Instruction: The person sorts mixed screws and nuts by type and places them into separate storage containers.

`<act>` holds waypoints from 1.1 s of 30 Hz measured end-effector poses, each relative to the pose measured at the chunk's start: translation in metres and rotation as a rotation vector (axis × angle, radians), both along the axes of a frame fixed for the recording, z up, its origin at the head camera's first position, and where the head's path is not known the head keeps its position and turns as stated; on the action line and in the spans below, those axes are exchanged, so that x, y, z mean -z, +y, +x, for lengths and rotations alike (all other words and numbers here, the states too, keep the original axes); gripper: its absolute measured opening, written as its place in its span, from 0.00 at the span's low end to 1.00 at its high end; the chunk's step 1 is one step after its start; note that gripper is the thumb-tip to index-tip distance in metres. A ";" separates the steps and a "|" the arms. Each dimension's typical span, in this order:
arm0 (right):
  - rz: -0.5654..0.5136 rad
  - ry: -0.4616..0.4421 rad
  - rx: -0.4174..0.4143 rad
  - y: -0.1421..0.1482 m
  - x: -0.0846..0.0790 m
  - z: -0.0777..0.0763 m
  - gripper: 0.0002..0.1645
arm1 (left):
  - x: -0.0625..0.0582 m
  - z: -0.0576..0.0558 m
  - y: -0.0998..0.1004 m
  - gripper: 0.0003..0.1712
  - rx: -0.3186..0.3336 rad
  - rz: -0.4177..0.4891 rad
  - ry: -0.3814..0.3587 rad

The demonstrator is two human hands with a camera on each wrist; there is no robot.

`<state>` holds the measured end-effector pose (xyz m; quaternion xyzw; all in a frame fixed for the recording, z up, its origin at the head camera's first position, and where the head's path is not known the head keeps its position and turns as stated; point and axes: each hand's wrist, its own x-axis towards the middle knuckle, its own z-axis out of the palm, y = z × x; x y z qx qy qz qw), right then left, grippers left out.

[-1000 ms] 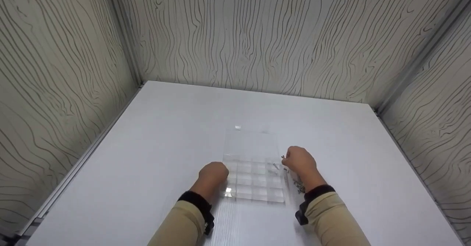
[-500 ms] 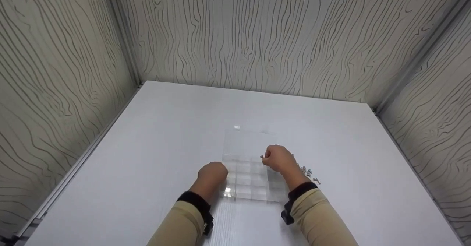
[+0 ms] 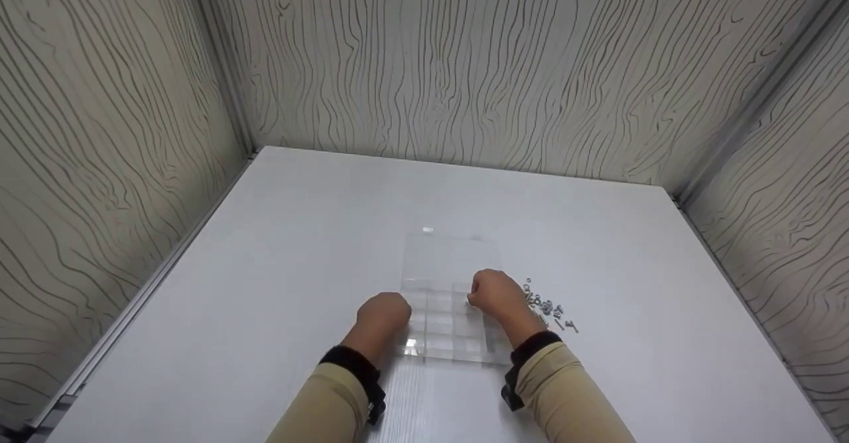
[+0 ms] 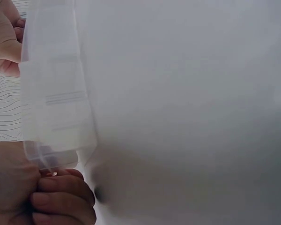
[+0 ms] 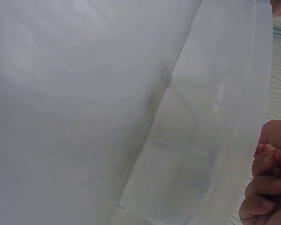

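Observation:
A clear plastic compartment box (image 3: 439,347) lies on the white table with its lid (image 3: 448,256) folded back to the far side. My left hand (image 3: 385,310) grips the box's left edge; in the left wrist view its curled fingers (image 4: 63,199) are at the box's corner. Over the right-hand compartments, my right hand (image 3: 499,294) has its thumb and index finger pinched together, pointing down into the box. The small metal screw in that pinch is mostly hidden by the fingertips. From the right wrist view, the right hand's other fingers (image 5: 260,192) are curled beside the box wall.
Several loose metal screws and nuts (image 3: 547,307) lie scattered on the table to the right of the box, just beside the right forearm. The white tabletop (image 3: 318,217) ends at wood-patterned panels at the back and sides.
My right hand has moved left from the loose hardware to over the box, carrying a small screw, then lowered its fingertips toward a compartment. The left hand has stayed at the box's left edge.

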<state>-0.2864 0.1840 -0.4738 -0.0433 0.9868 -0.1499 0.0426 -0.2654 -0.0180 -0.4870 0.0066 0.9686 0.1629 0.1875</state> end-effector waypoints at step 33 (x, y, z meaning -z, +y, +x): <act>0.057 0.009 0.110 0.096 0.010 -0.001 0.07 | 0.005 0.005 -0.001 0.09 -0.039 0.088 0.134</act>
